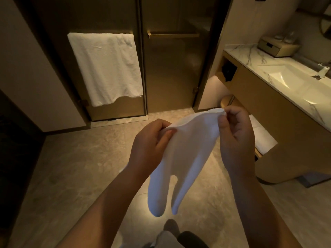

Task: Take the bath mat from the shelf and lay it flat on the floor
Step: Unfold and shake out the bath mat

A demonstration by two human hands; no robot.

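Note:
A white bath mat (pixel 186 154) hangs in the air in front of me, folded on itself, its lower end drooping in two lobes above the floor (pixel 80 167). My left hand (pixel 152 142) pinches its upper left edge. My right hand (pixel 234 129) pinches the upper right corner, slightly higher. Low under the vanity on the right, the shelf (pixel 263 140) holds more folded white cloth.
Two glass doors (pixel 170 68) stand ahead; a white towel (pixel 105 67) hangs on the left door's bar. A vanity with sink (pixel 290 81) and a box (pixel 277 47) fills the right side. A round bin (pixel 226 102) sits by the vanity. My foot (pixel 171 227) is below the mat.

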